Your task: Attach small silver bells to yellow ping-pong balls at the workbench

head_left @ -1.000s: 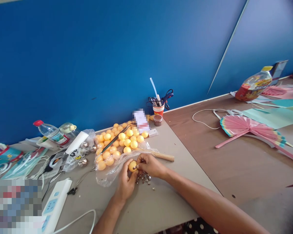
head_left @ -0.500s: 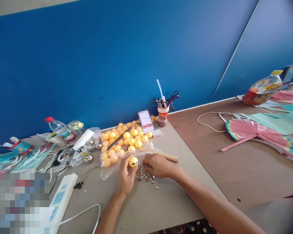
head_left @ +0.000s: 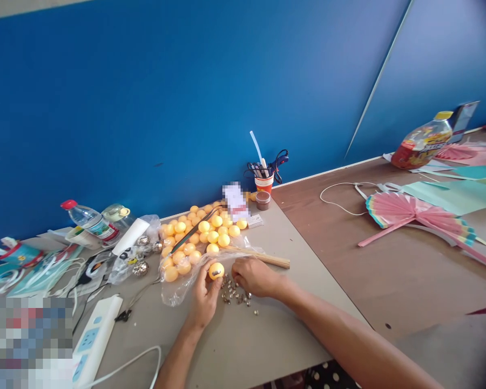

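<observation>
My left hand (head_left: pixel 203 303) is closed around an orange ping-pong ball (head_left: pixel 216 270) with dark print on it, held upright above the tabletop. My right hand (head_left: pixel 256 276) is just to its right, fingers curled down at a pile of small shiny metal bells or beads (head_left: pixel 238 296). Whatever those fingertips pinch is hidden from view. Behind both hands, many more orange balls (head_left: pixel 188 249) lie in a clear plastic bag (head_left: pixel 174 294). A dark slim tool (head_left: pixel 192 231) rests across the balls, and a bundle of thin wooden sticks (head_left: pixel 273 260) lies behind my right hand.
A white power strip (head_left: pixel 99 335) with cables stands at the left, near bottles (head_left: pixel 93 221) and a paper roll (head_left: pixel 130 236). A cup of pens (head_left: pixel 264 183) is against the blue wall. On the right are a pink paper fan (head_left: pixel 417 210) and a drink bottle (head_left: pixel 423 141).
The view has shifted slightly, so everything sits a little further left. My right hand's fingers have drawn in more tightly at the metal pieces. My left hand still holds the ball.
</observation>
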`<state>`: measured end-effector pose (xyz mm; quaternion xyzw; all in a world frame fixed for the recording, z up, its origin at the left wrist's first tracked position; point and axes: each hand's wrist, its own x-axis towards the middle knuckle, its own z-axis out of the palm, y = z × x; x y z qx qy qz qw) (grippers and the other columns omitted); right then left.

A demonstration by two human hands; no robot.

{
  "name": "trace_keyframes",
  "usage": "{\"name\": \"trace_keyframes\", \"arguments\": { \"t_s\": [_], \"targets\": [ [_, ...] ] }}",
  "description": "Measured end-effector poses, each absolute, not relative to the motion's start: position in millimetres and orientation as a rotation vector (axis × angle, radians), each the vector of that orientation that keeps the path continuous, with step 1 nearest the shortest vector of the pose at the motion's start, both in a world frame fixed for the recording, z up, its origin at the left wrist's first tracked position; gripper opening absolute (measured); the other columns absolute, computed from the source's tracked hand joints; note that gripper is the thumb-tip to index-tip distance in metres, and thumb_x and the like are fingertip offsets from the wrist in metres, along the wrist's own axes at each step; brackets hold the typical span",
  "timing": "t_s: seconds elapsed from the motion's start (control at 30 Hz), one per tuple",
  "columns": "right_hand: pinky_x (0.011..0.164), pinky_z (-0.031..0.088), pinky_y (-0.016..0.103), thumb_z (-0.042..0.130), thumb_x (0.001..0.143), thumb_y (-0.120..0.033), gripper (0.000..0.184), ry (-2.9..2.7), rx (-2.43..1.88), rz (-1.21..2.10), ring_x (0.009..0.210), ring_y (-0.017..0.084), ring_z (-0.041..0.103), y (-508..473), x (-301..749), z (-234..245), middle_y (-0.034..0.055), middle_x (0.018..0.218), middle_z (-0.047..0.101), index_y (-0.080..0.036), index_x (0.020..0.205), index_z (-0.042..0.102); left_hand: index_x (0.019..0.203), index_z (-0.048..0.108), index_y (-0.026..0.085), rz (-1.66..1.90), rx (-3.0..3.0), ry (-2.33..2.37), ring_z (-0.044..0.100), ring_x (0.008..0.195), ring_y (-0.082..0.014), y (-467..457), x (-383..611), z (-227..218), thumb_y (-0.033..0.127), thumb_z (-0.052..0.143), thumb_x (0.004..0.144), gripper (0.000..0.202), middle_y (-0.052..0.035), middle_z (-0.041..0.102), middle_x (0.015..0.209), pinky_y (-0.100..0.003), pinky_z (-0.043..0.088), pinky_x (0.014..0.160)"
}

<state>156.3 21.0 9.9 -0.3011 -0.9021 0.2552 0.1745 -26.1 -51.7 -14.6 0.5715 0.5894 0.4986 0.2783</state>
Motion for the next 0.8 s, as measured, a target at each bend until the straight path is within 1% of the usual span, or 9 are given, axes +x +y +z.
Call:
{"name": "trace_keyframes", "arguments": {
  "t_s": [0.17, 0.3, 0.37, 0.43, 0.5, 0.57, 0.67, 0.73, 0.8],
  "targets": [
    [0.062, 0.037, 0.027, 0.05, 0.082, -0.006, 0.016, -2.419, -0.872, 0.857, 0.064, 0.014, 0.048, 18.7, 154.6, 16.7, 0.0043, 0.076, 0.061, -0.016, 0.073, 0.06, 0.123, 0.053, 0.02, 1.322, 1.509, 1.553, 0.059, 0.117, -0.0289, -53.9, -24.7, -10.9, 0.047, 0.056, 0.087, 0.045, -0.0151, 0.057, 0.13, -0.04, 0.054, 0.088],
    [0.067, 0.042, 0.026, 0.048, 0.085, -0.007, 0.018, -2.248, -0.907, 0.997, 0.071, 0.014, 0.053, 20.5, 152.8, 15.1, 0.0048, 0.08, 0.063, -0.015, 0.076, 0.061, 0.123, 0.051, 0.019, 1.315, 1.49, 1.538, 0.058, 0.118, -0.0288, -55.3, -22.5, -7.3, 0.046, 0.055, 0.088, 0.045, -0.0155, 0.056, 0.131, -0.039, 0.053, 0.09],
    [0.069, 0.043, 0.026, 0.045, 0.086, -0.006, 0.021, -2.186, -0.926, 1.054, 0.073, 0.014, 0.055, 21.8, 152.5, 14.2, 0.005, 0.082, 0.064, -0.015, 0.079, 0.063, 0.123, 0.052, 0.019, 1.31, 1.491, 1.534, 0.059, 0.117, -0.0284, -55.8, -21.6, -5.3, 0.047, 0.055, 0.088, 0.045, -0.0147, 0.056, 0.131, -0.038, 0.054, 0.088],
    [0.07, 0.043, 0.025, 0.045, 0.085, -0.005, 0.022, -2.189, -0.925, 1.079, 0.074, 0.014, 0.056, 22.3, 153.0, 14.4, 0.0052, 0.083, 0.065, -0.014, 0.08, 0.064, 0.123, 0.052, 0.02, 1.309, 1.496, 1.533, 0.06, 0.116, -0.0281, -56.0, -21.4, -4.2, 0.047, 0.054, 0.088, 0.044, -0.0143, 0.057, 0.13, -0.039, 0.054, 0.088],
    [0.071, 0.043, 0.025, 0.048, 0.083, -0.006, 0.02, -2.275, -0.905, 1.047, 0.076, 0.015, 0.056, 21.3, 154.0, 15.6, 0.0054, 0.085, 0.065, -0.014, 0.082, 0.067, 0.121, 0.054, 0.019, 1.321, 1.521, 1.55, 0.058, 0.119, -0.0281, -55.7, -22.1, -4.5, 0.046, 0.055, 0.088, 0.042, -0.0138, 0.058, 0.129, -0.04, 0.051, 0.093],
    [0.072, 0.042, 0.026, 0.054, 0.083, -0.012, 0.016, -2.418, -0.878, 0.954, 0.077, 0.016, 0.056, 18.9, 155.4, 17.0, 0.0056, 0.087, 0.064, -0.015, 0.086, 0.069, 0.12, 0.055, 0.019, 1.33, 1.549, 1.566, 0.056, 0.121, -0.028, -55.2, -23.2, -5.9, 0.044, 0.056, 0.088, 0.041, -0.0133, 0.059, 0.128, -0.042, 0.047, 0.1],
    [0.075, 0.04, 0.03, 0.06, 0.081, -0.02, 0.016, -2.613, -0.811, 0.787, 0.077, 0.017, 0.054, 15.2, 156.9, 17.4, 0.0053, 0.089, 0.062, -0.018, 0.093, 0.071, 0.122, 0.055, 0.02, 1.323, 1.559, 1.562, 0.055, 0.122, -0.0274, -54.8, -24.1, -7.6, 0.041, 0.056, 0.089, 0.039, -0.0132, 0.058, 0.13, -0.043, 0.046, 0.101],
    [0.075, 0.039, 0.03, 0.06, 0.081, -0.019, 0.015, -2.683, -0.78, 0.743, 0.075, 0.017, 0.054, 14.2, 157.1, 15.7, 0.0049, 0.088, 0.062, -0.018, 0.092, 0.071, 0.121, 0.055, 0.02, 1.32, 1.561, 1.571, 0.055, 0.122, -0.0272, -54.9, -23.6, -7.5, 0.04, 0.055, 0.089, 0.038, -0.0131, 0.058, 0.13, -0.043, 0.046, 0.101],
    [0.072, 0.039, 0.029, 0.057, 0.082, -0.015, 0.015, -2.701, -0.781, 0.747, 0.072, 0.016, 0.054, 14.6, 156.6, 12.6, 0.0048, 0.086, 0.063, -0.018, 0.087, 0.07, 0.12, 0.055, 0.021, 1.319, 1.556, 1.576, 0.055, 0.122, -0.027, -55.2, -22.6, -7.0, 0.04, 0.055, 0.089, 0.037, -0.013, 0.057, 0.13, -0.042, 0.048, 0.099]
  ]
}}
